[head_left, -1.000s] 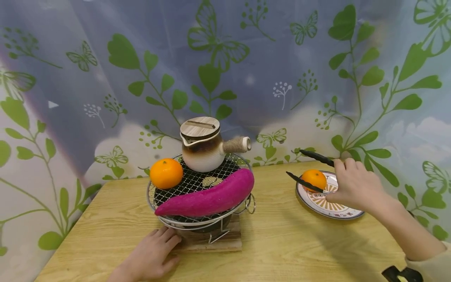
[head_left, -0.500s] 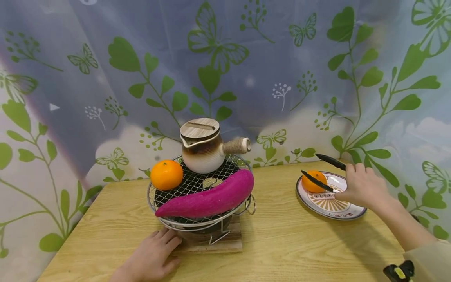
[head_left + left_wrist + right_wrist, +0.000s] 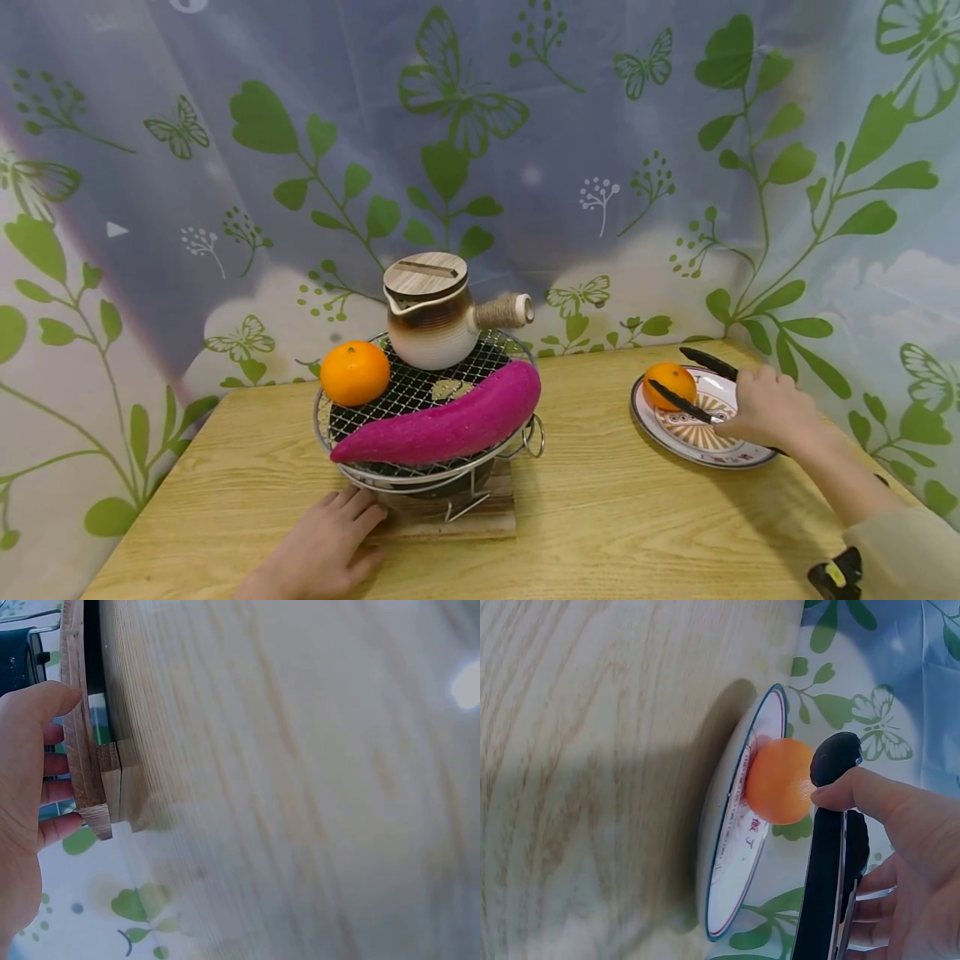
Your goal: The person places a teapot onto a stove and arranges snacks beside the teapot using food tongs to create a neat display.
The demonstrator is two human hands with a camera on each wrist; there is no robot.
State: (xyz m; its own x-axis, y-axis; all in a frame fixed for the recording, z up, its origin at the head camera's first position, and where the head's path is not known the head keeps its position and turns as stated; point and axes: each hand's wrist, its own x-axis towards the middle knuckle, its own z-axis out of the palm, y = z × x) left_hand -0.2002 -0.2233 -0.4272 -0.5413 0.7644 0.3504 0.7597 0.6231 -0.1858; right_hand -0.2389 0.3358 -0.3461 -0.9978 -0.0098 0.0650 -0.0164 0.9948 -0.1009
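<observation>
In the head view my left hand [image 3: 322,542] is at the left end of a wooden board [image 3: 450,527] under a small round grill. The left wrist view shows its thumb on one face of the board [image 3: 82,765] and the fingers on the other. My right hand [image 3: 776,408] grips black-armed tongs [image 3: 682,402] over a patterned plate [image 3: 693,446]. A mandarin orange [image 3: 663,377] rests on that plate's left side. The tongs' arms stand apart, one passing in front of the orange. In the right wrist view the tongs [image 3: 821,885] are beside the orange [image 3: 776,784]; contact is unclear.
The grill's wire rack [image 3: 416,387] carries another mandarin orange [image 3: 355,373], a long magenta vegetable [image 3: 450,425] and a side-handled pot [image 3: 431,333] with a wooden lid. Behind the wooden table [image 3: 592,517] hangs a leaf-patterned cloth [image 3: 525,208].
My right hand and the tongs have drawn back to the right and lowered slightly. The orange stays on the plate. My left hand keeps its place at the board.
</observation>
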